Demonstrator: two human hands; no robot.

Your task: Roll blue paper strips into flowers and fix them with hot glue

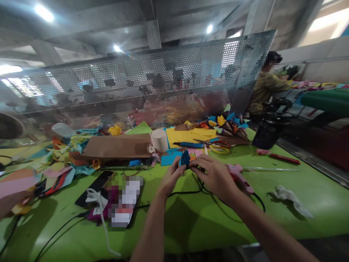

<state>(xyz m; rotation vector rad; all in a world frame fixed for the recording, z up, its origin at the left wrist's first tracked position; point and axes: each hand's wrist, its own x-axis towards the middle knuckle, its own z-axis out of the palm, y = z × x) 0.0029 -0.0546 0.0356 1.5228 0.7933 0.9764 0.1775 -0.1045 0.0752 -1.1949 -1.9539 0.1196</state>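
A blue paper flower (pixel 185 158) with curled layers is held up between both hands over the green table. My left hand (pixel 171 175) pinches it from the left side. From the right, my right hand (pixel 211 172) closes its fingers at the flower's lower end; a bit of orange paper shows behind. Just right of that hand lies a pink glue gun (pixel 241 178) with a clear glue stick (pixel 269 169) at its back. Beyond the hands are scissors (pixel 219 147) with yellow and red handles and a blue cutter (pixel 189 145).
A white roll (pixel 159 141), brown paper (pixel 117 146) and yellow sheets (pixel 180 137) lie at the back. Phones and a charger cable (pixel 102 211) are at left. A black jug (pixel 268 129), red cutter (pixel 285 158) and crumpled white scrap (pixel 291 200) stand or lie right. A person sits beyond.
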